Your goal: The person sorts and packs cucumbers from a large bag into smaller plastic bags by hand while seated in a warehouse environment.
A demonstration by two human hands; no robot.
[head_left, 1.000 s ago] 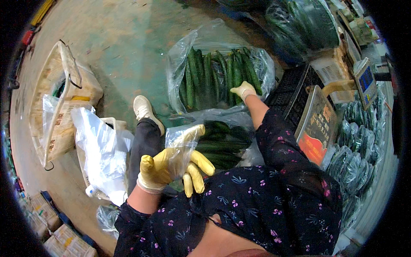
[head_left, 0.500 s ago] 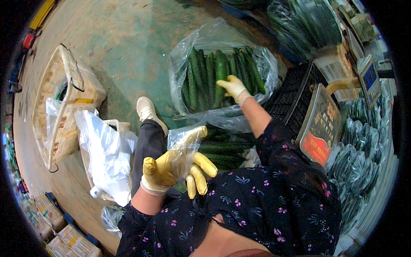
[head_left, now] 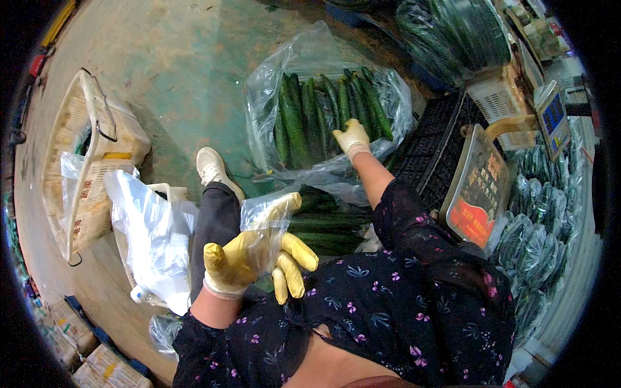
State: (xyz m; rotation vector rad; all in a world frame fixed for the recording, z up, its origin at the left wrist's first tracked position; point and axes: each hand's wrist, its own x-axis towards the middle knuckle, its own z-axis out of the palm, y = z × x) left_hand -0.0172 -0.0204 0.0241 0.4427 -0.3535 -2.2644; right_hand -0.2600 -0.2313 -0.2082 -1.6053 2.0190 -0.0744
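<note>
In front of me a clear plastic liner (head_left: 260, 107) holds a layer of dark green cucumbers (head_left: 312, 116) lying side by side. My right hand (head_left: 353, 138), in a pale glove, reaches to their near ends on the right, its fingers curled over one cucumber (head_left: 346, 103). How far the fingers wrap round it is hidden. My left hand (head_left: 249, 255), in a yellow glove, is raised palm up before my body. A small clear plastic bag (head_left: 265, 226) lies across its palm and index finger, held there with the other fingers loosely bent.
More cucumbers (head_left: 326, 233) lie in plastic close to my lap. Left stand a tilted cream crate (head_left: 97, 155) and white plastic sheets (head_left: 152, 239). Right are a black crate (head_left: 430, 152), a scale (head_left: 475, 187) with its display (head_left: 553, 119), and bagged cucumbers (head_left: 537, 246).
My right hand has left a thick cucumber in the middle of the layer and now sits at the near ends farther right. The left hand keeps its pose with the bag. The view has shifted slightly.
</note>
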